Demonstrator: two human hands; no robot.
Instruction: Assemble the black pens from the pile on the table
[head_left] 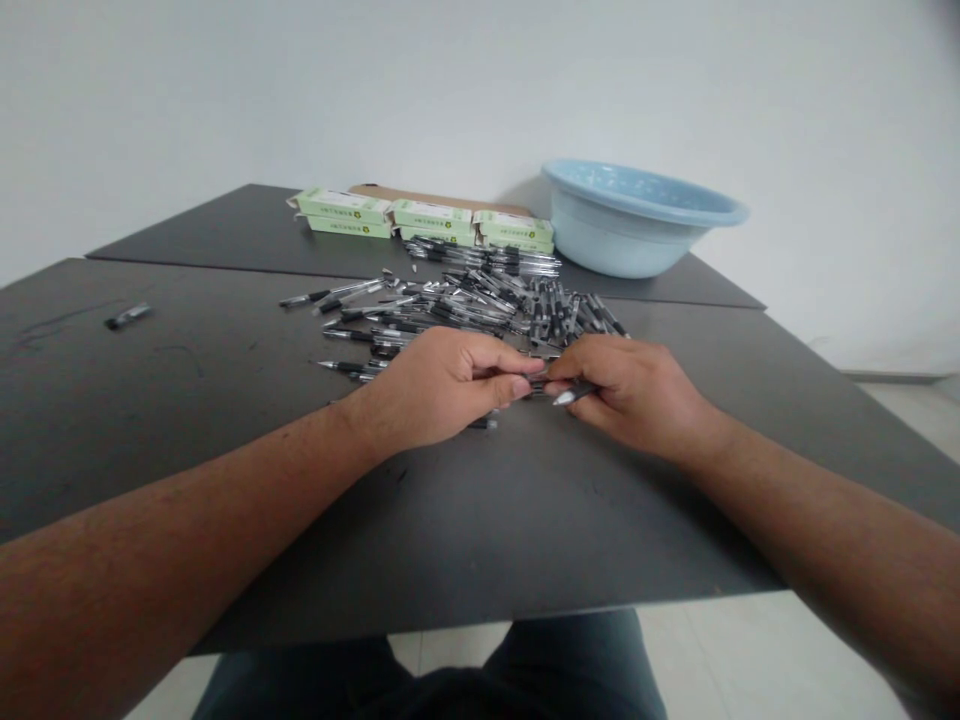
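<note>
Both hands meet over the dark table (480,520), just in front of a pile of black-and-clear pens (480,295). My left hand (442,385) is closed, its thumb and fingers pinching one end of a pen (544,385). My right hand (630,390) is closed on the other end of the same pen, and a silver tip (564,398) pokes out below its fingers. Most of that pen is hidden between the hands. Another pen end (484,424) shows under my left hand.
Several green-and-white boxes (420,218) lie in a row behind the pile, with a light blue plastic basin (637,220) to their right. A single pen part (127,316) lies alone at the far left. The table's near edge runs above my lap.
</note>
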